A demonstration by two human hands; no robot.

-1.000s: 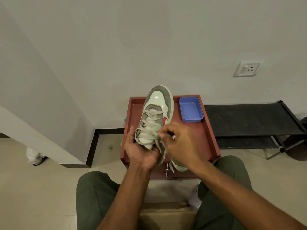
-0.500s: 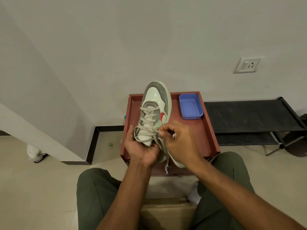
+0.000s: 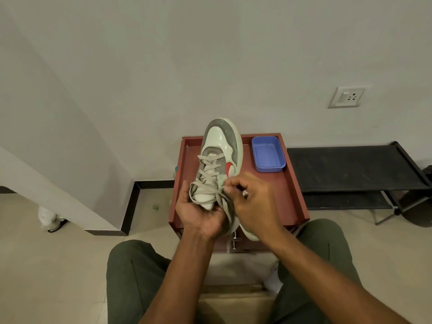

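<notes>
Barely a shift this last second: left hand still cradles the shoe over the worktop, toe at twelve o'clock, right hand keeps its grip pinching the lace, so the lacing looks unfinished.

A plain room in a home is showing. A white wall is rising beyond the right hand, carrying a switch-and-socket plate up to that hand's right. A low black rack is standing right of the hand, and beige floor tiles are spreading below it, around a reddish worktop.
</notes>
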